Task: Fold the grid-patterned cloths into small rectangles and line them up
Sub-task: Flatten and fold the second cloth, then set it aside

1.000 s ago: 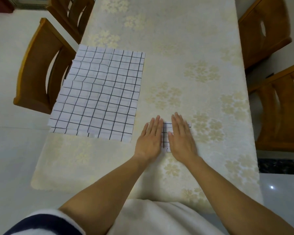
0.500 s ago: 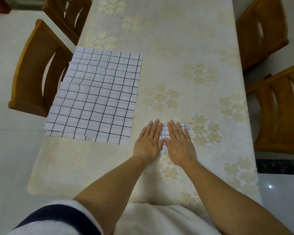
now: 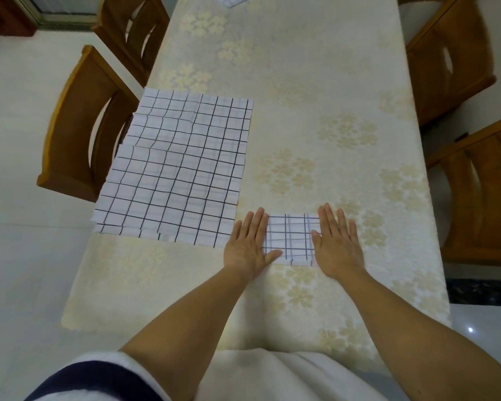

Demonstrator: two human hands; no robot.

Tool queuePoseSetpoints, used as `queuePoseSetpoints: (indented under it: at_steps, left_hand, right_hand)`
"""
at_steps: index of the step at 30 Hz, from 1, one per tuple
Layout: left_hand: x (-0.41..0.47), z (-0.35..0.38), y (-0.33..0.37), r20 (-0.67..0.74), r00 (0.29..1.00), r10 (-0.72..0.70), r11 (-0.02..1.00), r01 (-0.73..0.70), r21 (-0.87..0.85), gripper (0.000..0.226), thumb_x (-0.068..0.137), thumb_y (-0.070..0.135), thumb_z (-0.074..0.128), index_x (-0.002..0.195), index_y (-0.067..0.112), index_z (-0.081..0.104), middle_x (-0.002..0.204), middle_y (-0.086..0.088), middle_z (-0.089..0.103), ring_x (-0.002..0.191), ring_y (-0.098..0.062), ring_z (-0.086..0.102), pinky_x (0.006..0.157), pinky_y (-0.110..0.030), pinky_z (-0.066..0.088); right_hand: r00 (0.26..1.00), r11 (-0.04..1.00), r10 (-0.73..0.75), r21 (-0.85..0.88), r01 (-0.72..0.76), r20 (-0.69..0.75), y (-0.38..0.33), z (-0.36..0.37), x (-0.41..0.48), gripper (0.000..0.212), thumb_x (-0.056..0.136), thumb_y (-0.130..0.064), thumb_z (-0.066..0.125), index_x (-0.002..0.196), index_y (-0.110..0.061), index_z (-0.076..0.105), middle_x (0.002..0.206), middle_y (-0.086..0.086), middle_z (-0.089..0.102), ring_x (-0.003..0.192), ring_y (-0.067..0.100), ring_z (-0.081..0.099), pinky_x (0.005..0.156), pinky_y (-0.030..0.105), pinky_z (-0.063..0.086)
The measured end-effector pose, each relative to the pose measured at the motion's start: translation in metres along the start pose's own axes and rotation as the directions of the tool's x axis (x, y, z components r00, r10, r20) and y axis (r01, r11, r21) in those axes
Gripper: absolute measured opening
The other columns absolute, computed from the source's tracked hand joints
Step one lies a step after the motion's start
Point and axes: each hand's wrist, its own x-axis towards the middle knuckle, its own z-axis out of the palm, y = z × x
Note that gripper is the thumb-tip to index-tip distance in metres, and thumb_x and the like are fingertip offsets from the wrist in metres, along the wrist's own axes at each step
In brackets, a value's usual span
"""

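- Flat and grasping nothing, fingers straight, the left hand (image 3: 249,244) and right hand (image 3: 337,244) press the side edges of the folded cloth (image 3: 291,238), just right of the spread cloths (image 3: 180,169) on the bench (image 3: 301,82).
- Even outward pressure should set the creases without skewing layers.
- Half a second earlier the hands sat together, covering most of it.
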Motion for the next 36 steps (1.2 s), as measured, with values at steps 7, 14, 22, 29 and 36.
queuePoseSetpoints:
  at_steps: [7,14,22,29,36]
  left_hand:
    - [-0.001,-0.019,0.012,-0.243,0.968,0.063,0.975,-0.112,-0.193,0.067,0.105,0.044,0.01,0.158,0.009,-0.011,0.165,-0.006,-0.022,0.152,-0.019,-0.02,0.125,-0.032,-0.009]
    - [0.005,0.001,0.029,-0.075,0.988,0.136,0.978,-0.146,-0.152,0.063,0.107,0.032,0.014,0.157,0.013,-0.019,0.164,-0.004,-0.026,0.151,-0.021,-0.024,0.126,-0.04,-0.002]
    - [0.003,0.005,0.016,-0.086,0.99,0.107,0.994,-0.105,0.033,0.071,0.098,0.06,-0.007,0.154,0.02,-0.028,0.159,0.002,-0.037,0.149,-0.015,-0.03,0.125,-0.039,-0.01]
    - [-0.004,0.006,0.001,-0.075,0.995,0.068,0.996,-0.064,0.064,0.076,0.097,0.066,-0.005,0.151,0.02,-0.033,0.158,0.001,-0.04,0.148,-0.018,-0.031,0.125,-0.043,-0.007]
    - [-0.007,0.0,-0.001,-0.124,0.985,0.118,0.99,-0.126,-0.059,0.08,0.093,0.062,-0.017,0.156,0.013,-0.022,0.161,-0.003,-0.031,0.15,-0.022,-0.027,0.126,-0.039,-0.007]
  right_hand:
    - [0.953,0.949,-0.193,0.202,0.242,-0.232,-0.064,-0.019,-0.007,0.057,0.108,-0.034,0.016,0.155,-0.015,-0.01,0.162,-0.002,-0.017,0.151,0.015,-0.018,0.124,0.036,-0.006]
    - [0.977,0.907,-0.181,0.365,0.211,-0.114,-0.079,0.011,-0.012,0.055,0.106,-0.022,0.018,0.157,-0.007,0.002,0.166,0.006,0.0,0.154,0.017,-0.004,0.125,0.035,0.001]
    - [0.982,0.985,-0.171,0.024,0.173,-0.078,-0.04,0.016,-0.013,0.066,0.1,-0.054,-0.009,0.157,-0.023,-0.013,0.165,-0.007,-0.018,0.151,0.016,-0.021,0.124,0.046,-0.003]
    - [0.998,0.999,-0.051,0.013,0.052,-0.022,-0.009,0.008,-0.009,0.063,0.103,-0.052,0.002,0.155,-0.024,-0.022,0.162,-0.01,-0.027,0.15,0.016,-0.022,0.124,0.048,-0.004]
    - [0.994,0.996,-0.091,-0.021,0.09,-0.061,-0.021,-0.003,-0.016,0.067,0.101,-0.054,0.001,0.156,-0.02,-0.016,0.163,-0.001,-0.022,0.15,0.024,-0.022,0.124,0.046,-0.005]
